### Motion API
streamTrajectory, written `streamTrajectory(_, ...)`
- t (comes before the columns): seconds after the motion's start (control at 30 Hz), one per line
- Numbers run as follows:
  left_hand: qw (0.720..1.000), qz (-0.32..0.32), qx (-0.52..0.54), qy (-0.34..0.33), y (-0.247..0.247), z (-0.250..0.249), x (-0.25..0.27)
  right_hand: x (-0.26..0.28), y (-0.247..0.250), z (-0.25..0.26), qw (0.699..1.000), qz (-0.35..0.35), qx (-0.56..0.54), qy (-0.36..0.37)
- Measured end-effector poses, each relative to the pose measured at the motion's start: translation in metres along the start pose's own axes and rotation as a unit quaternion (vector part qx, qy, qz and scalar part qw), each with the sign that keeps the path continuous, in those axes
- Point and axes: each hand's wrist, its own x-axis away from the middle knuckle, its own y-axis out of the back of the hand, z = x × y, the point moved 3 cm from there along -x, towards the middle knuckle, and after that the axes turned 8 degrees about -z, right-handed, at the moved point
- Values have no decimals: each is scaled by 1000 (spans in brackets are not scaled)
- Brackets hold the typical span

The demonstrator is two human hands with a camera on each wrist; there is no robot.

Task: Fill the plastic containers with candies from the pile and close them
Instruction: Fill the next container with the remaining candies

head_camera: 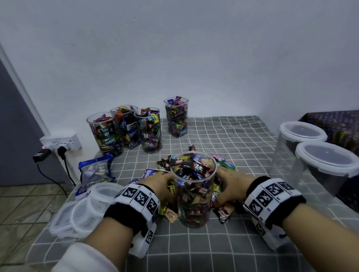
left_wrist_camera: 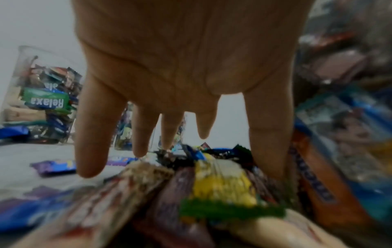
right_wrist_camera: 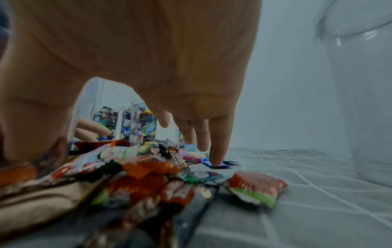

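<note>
A tall clear container stands open in the middle of the table, filled to the rim with wrapped candies. The candy pile lies around and behind its base. My left hand reaches over the pile on the container's left, and my right hand does the same on its right. In the left wrist view the left hand has straight, spread fingers just above the candies. The right hand also points its fingers down, one fingertip touching a wrapper in the pile. Neither hand holds anything.
Several filled, lidless containers stand at the back, near the wall. Loose white lids are stacked at the table's left edge beside a blue bag. Two empty lidded containers stand at the right. A wall socket with plugs is on the left.
</note>
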Motion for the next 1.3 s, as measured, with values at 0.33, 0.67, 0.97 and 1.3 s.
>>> streamTrajectory(0.33,995,-34,-91,-3,0,-18,3,2,-4,13,993,18,119,18)
streamTrajectory(0.67,993,-85,-84,13,12,-19,5,7,2,21,989,-70,127,25)
streamTrajectory(0.97,983,-177,-35,17,20,-17,12,17,11,21,990,-129,52,29)
streamTrajectory(1.3,973,-229,13,10,28,-24,26,24,19,19,977,-210,6,30)
